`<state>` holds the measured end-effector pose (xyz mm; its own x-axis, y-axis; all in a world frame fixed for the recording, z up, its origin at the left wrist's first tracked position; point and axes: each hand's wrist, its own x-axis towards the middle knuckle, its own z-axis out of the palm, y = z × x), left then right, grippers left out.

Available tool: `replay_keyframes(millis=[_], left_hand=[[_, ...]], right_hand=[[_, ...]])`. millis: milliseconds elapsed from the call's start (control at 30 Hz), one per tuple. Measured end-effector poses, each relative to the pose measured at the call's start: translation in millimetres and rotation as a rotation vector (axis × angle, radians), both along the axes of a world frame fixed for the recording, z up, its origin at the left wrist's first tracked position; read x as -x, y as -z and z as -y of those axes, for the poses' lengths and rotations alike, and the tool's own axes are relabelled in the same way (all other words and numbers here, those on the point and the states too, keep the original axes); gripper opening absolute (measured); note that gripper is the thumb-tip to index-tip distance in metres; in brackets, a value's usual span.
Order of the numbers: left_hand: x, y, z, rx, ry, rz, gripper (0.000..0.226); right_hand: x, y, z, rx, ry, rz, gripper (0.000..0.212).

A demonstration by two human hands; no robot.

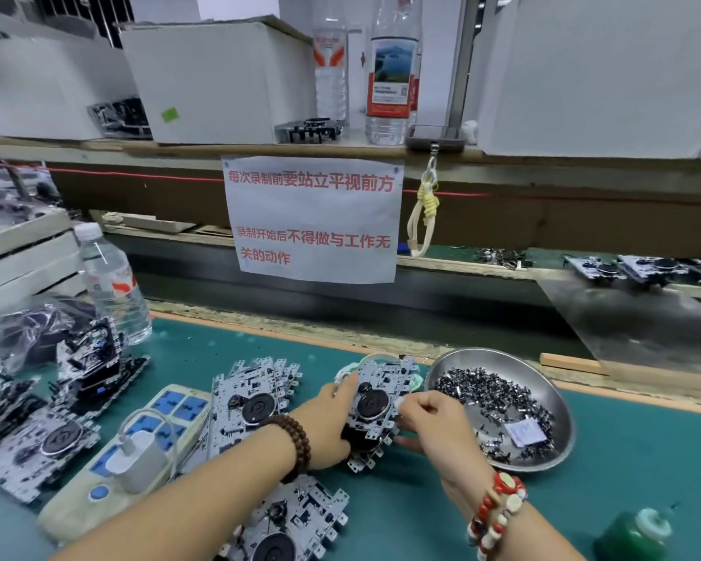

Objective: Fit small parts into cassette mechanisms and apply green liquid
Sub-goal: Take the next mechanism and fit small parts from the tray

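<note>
Bright, even light falls from overhead, so shadows under the hands and metal plates are soft and short. The steel bowl (pixel 502 406) throws back a pale glare along its rim (the water bottles (pixel 389 74) glint too). The wide lens bows the shelf edge (pixel 219 149) and stretches the corners. The green bottle (pixel 634 536) at the lower right is smeared and soft, and the far boxes look hazy.

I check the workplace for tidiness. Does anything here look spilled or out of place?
Nothing spilled. Oddities: a white paper packet lies among the small parts in the metal bowl, and dark specks dot the green mat.
</note>
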<state>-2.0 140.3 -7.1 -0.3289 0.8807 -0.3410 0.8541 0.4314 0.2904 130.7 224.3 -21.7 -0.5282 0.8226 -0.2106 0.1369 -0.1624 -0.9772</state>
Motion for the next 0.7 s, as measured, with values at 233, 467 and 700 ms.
replay_keyframes(millis=[233,467,700], left_hand=[[13.3,-9.0,-7.4,0.014,-0.058,0.305,0.091],[14.4,-26.1,-6.5,-0.127,-0.407,0.710,0.056],[8.8,-10.7,-5.6,-0.030,-0.394,0.427,0.046]], right_hand=[[-10.8,3.9,-9.9,0.179,-0.046,-0.103,0.027],[-22.7,2.6,-13.2,0.558,-0.019,-0.262,0.007],[-12.0,2.1,8.3,0.423,-0.059,-0.131,0.010]])
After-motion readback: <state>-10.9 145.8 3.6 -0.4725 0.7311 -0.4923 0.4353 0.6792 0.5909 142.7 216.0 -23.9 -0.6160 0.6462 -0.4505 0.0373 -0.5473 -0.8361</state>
